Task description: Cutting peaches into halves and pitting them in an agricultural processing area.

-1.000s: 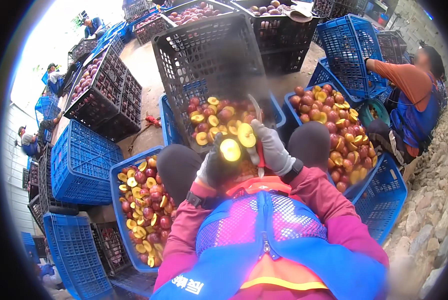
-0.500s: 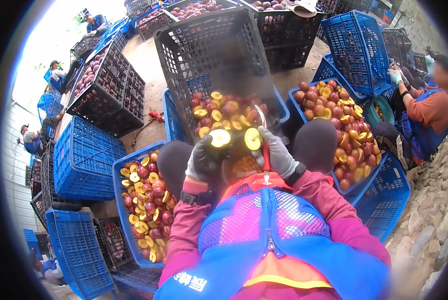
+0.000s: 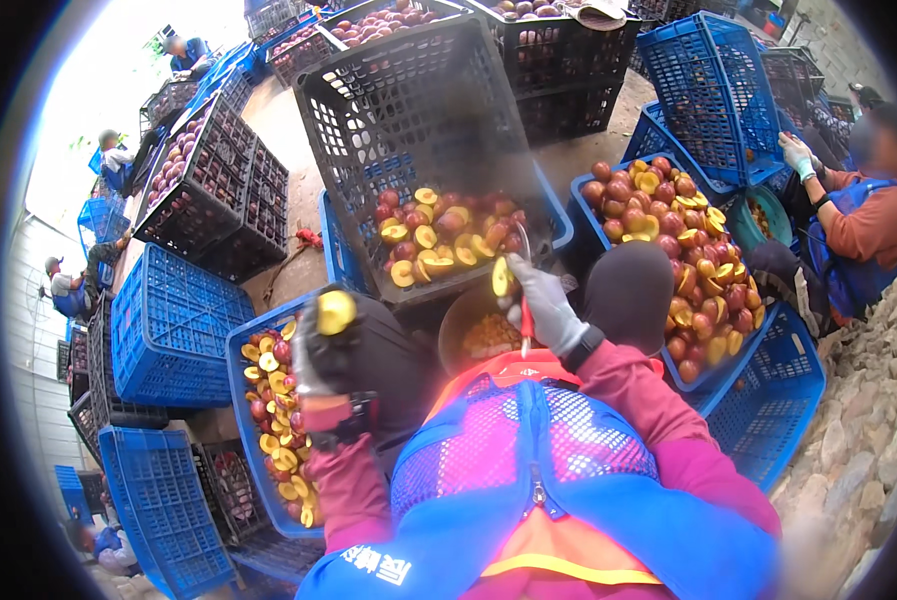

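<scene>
My left hand [image 3: 318,360], in a dark and grey glove, is blurred by motion over the blue crate of cut plums at my left. A plum half [image 3: 336,312] with yellow flesh shows at its fingers. My right hand [image 3: 555,308], in a grey glove, grips a red-handled tool [image 3: 526,326] with a curved metal tip. That same hand pinches another plum half [image 3: 500,277]. Between my knees is a bowl [image 3: 457,330] with small brownish bits, partly hidden. Just beyond, a tilted black crate [image 3: 413,110] has whole-looking and halved plums [image 3: 438,235] at its near end.
Blue crates of cut plums stand at my left [image 3: 236,400] and right [image 3: 598,230]. Stacked black crates [image 3: 208,190] and empty blue crates [image 3: 173,330] surround me. A co-worker [image 3: 868,210] sits at the right beside a green basin [image 3: 776,225]. Stones [image 3: 848,460] cover the ground there.
My left hand has swung left and away from my right hand, carrying its plum half over the left crate. My right hand stays near the black crate with the tool and the other half.
</scene>
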`<action>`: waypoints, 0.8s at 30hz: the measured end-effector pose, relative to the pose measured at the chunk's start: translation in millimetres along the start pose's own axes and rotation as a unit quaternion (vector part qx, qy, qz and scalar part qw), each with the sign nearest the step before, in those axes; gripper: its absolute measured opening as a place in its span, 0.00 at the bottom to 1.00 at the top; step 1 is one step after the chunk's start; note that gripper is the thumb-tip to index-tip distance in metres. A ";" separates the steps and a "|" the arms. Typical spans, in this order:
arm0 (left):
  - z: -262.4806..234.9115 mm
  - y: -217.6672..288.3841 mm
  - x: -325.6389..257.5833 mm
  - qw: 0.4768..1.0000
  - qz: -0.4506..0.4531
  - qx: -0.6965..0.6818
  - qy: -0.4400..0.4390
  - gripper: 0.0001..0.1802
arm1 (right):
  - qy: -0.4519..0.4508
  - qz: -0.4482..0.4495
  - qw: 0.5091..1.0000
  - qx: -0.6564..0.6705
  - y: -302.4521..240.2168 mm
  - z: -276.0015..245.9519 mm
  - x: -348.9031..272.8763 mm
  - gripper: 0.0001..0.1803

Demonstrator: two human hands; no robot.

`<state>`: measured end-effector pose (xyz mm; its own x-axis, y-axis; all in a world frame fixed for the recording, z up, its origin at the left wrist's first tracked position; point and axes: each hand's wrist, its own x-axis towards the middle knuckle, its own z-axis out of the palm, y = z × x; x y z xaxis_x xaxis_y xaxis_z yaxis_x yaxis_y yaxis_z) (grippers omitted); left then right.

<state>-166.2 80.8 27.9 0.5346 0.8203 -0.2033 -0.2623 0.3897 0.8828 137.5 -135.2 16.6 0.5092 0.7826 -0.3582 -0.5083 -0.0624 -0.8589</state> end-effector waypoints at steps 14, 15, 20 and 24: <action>29.7 78.2 68.9 0.768 0.233 0.592 0.073 0.26 | -0.034 -0.128 0.991 0.019 -83.2 -53.9 21.4 0.27; 66.4 63.2 94.5 0.767 0.227 0.599 0.022 0.26 | -0.020 -0.068 0.995 0.070 -93.9 -54.9 6.7 0.27; 225.9 -64.3 241.8 0.588 0.067 0.792 -0.154 0.28 | 0.050 -0.086 0.993 -0.064 -95.9 -82.3 -39.2 0.21; 186.4 -175.1 309.4 0.493 0.033 0.858 -0.139 0.28 | 0.072 0.014 0.993 -0.097 -99.5 -76.2 -51.7 0.21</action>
<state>194.8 188.3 -110.7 0.7233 0.6245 -0.2947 0.6514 -0.7587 -0.0089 214.7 -216.6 92.7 0.5976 0.6839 -0.4185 -0.3868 -0.2114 -0.8976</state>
